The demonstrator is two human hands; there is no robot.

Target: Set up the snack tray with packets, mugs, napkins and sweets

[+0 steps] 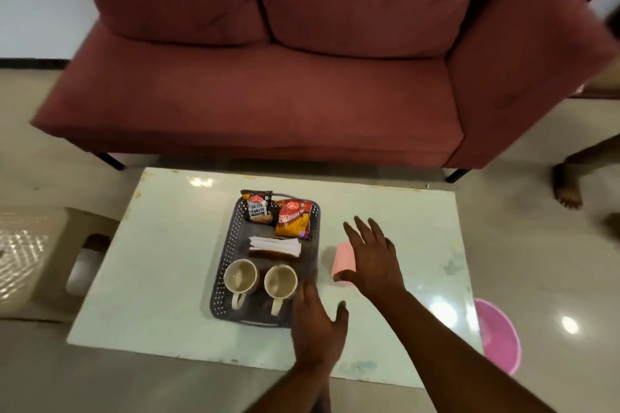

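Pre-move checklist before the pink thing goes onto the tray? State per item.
1. Right hand over the pink object: ok, fingers spread, thumb at its near end; no closed grip yet.
2. Left hand steadying the tray: cannot tell; it lies at the near right corner, contact blurred.
3. Free spot on the tray: not ok; the peanut packet, orange packet, napkins and two mugs fill most of it.
4. Mugs upright: ok, both openings face up, handles toward the person.
5. What the pink object is: cannot tell, hand covers part of it.
6. Path between pink object and tray: ok, bare table only.
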